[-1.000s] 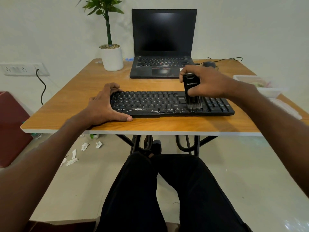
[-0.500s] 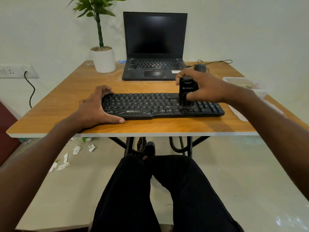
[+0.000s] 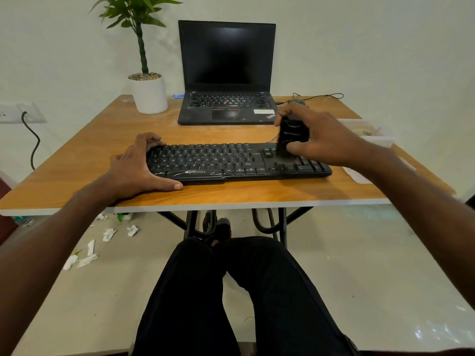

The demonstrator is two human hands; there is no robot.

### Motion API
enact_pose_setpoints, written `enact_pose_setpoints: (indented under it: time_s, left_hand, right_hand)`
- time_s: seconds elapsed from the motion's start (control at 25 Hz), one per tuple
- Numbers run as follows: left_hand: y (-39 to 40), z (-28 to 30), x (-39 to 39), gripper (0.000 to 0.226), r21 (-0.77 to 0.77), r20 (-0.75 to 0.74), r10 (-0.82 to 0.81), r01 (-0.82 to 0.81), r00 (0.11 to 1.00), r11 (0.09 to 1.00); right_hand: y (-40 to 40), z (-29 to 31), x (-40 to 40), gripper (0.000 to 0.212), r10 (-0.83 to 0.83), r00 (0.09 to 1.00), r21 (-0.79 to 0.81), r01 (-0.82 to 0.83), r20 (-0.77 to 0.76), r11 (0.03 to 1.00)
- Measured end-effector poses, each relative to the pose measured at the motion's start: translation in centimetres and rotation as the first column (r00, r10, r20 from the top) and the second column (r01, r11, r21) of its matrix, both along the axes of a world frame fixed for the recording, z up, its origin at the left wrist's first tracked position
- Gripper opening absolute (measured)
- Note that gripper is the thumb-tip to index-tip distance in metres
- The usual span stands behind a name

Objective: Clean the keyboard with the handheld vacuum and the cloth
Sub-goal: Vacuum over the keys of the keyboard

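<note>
Handheld vacuum on the keyboard's right section

The right hand (image 3: 318, 140) grips the upright handheld vacuum (image 3: 289, 138) on the black keyboard (image 3: 226, 160); the left hand (image 3: 138, 167) clasps the keyboard's left end.

The keyboard (image 3: 239, 161) is black with pale key legends and a white scrawled logo on its front edge. The handheld vacuum (image 3: 289, 136) is black too, with faint light lettering. The table (image 3: 102, 155) shows orange-brown wood grain with a white edge band. At 12 o'clock of the keyboard sits a black laptop (image 3: 226, 73) with a red dot among its keys. At 11 o'clock a white pot (image 3: 150, 95) holds a green plant.
</note>
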State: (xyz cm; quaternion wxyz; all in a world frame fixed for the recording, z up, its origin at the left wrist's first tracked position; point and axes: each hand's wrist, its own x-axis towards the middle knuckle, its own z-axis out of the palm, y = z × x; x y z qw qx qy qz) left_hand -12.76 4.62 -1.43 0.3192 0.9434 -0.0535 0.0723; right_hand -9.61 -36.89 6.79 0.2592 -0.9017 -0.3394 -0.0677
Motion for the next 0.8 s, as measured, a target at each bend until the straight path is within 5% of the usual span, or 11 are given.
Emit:
enact_pose_setpoints:
  time_s: [0.12, 0.24, 0.36, 0.68, 0.8]
  left_hand:
    - [0.1, 0.0, 0.1, 0.122, 0.005, -0.003, -0.005, 0.005, 1.000, 1.000]
    - [0.1, -0.1, 0.0, 0.125, 0.020, 0.009, 0.010, -0.010, 1.000, 1.000]
    - [0.0, -0.1, 0.1, 0.127, 0.017, 0.010, 0.012, -0.012, 1.000, 1.000]
    - [0.2, -0.2, 0.1, 0.123, 0.016, -0.010, 0.003, -0.003, 1.000, 1.000]
    - [0.2, -0.2, 0.1, 0.119, 0.018, -0.016, -0.003, 0.003, 1.000, 1.000]
  right_hand:
    - [0.4, -0.2, -0.3, 0.051, 0.082, 0.991, -0.005, -0.083, -0.109, 0.997]
    - [0.6, 0.2, -0.5, 0.050, 0.033, 0.999, -0.099, -0.032, 0.010, 0.995]
    - [1.0, -0.2, -1.3, 0.049, 0.102, 0.993, -0.077, -0.106, -0.052, 0.991]
    - [-0.5, -0.3, -2.1, 0.043, 0.003, 0.997, -0.176, 0.010, 0.074, 0.984]
    - [-0.5, -0.3, -1.4, 0.047, -0.090, 0.991, 0.014, 0.089, 0.100, 0.996]
